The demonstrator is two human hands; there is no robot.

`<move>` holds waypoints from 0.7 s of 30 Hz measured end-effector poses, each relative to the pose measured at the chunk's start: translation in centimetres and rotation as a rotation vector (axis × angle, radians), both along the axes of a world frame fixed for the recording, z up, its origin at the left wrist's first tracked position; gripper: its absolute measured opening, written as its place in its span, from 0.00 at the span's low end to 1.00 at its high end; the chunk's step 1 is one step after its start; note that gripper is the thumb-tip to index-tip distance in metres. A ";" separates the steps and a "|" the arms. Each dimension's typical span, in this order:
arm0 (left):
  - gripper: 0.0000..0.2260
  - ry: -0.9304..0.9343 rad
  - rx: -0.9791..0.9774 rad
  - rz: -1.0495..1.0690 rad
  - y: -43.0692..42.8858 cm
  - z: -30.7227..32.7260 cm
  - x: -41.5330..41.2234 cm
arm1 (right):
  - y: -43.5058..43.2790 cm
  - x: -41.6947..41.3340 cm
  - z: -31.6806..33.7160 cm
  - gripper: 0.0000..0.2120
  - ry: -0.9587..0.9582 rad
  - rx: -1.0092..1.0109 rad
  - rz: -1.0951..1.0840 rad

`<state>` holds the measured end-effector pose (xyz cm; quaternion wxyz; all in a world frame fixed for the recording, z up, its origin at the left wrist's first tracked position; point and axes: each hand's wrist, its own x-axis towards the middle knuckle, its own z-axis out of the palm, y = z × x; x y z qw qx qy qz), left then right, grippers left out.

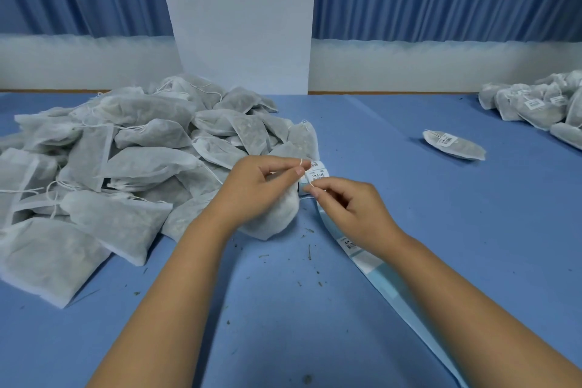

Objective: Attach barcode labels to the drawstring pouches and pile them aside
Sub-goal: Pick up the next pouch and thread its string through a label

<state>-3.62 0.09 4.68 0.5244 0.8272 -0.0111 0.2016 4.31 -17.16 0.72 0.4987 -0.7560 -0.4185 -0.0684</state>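
A white drawstring pouch (277,217) lies under my left hand (258,189) at the table's middle. That hand pinches the pouch's string between thumb and forefinger. My right hand (349,211) pinches the other part of the string, just below a roll of barcode labels (316,172). The roll's backing strip (378,268) trails toward me under my right wrist. A large heap of unlabelled pouches (126,161) fills the left. Labelled pouches (541,104) are piled at the far right, and one labelled pouch (453,145) lies alone.
The blue table (283,324) carries scattered bits of dried herb near the pouch. A white pillar (239,16) and blue curtains stand behind the table's far edge.
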 end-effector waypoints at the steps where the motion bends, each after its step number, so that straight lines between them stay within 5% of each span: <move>1: 0.07 0.010 0.090 0.004 0.2 0.0 -0.1 | -0.1 0.1 0.1 0.08 -0.051 0.012 -0.022; 6: 0.07 0.189 0.230 -0.082 -0.5 0.2 -0.1 | -0.4 0.7 0.5 0.05 -0.229 0.070 -0.175; 11: 0.11 0.263 0.077 -0.188 -1.3 0.2 -0.3 | -0.2 0.5 0.4 0.10 0.041 0.029 -0.037; 17: 0.15 0.265 -0.079 -0.106 -0.9 0.8 -0.5 | -0.5 0.3 1.1 0.09 0.003 0.112 -0.162; 21: 0.11 0.243 -0.100 -0.084 -1.2 1.0 -0.6 | -0.3 -0.3 1.2 0.09 0.084 0.147 -0.050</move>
